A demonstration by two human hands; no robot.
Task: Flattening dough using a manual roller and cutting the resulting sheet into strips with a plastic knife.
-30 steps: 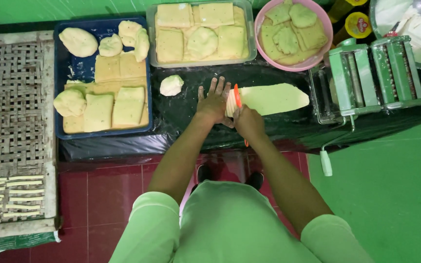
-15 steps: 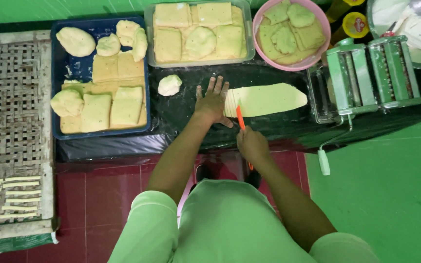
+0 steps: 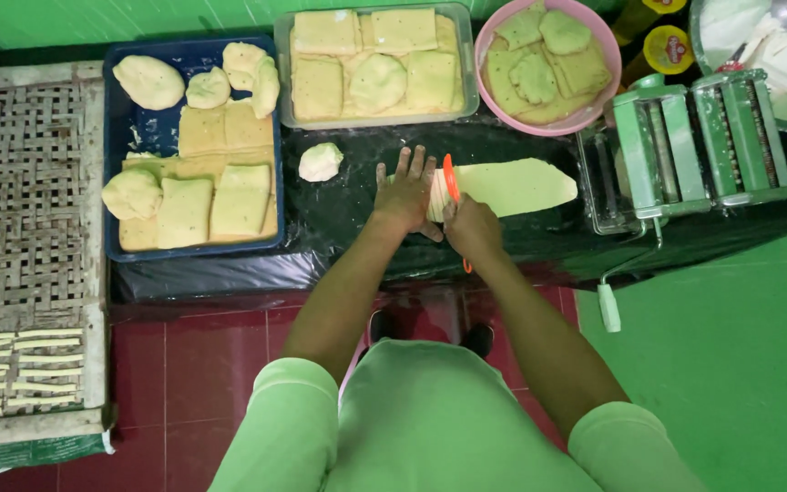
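A long pale sheet of dough lies flat on the black plastic-covered worktop. My left hand presses flat on the sheet's left end, fingers spread. My right hand grips an orange-handled cutter whose blade stands across the dough just right of my left hand. A few cut strips show beside the blade. A small lump of dough sits to the left of my left hand.
A blue tray holds dough squares and lumps, a clear tray and a pink bowl hold more. A green pasta roller stands at right. A woven rack at left carries several cut strips.
My right hand drew back toward me with the cutter, then came forward again; the blade now stands across the dough beside my left hand. My left hand stayed on the sheet.
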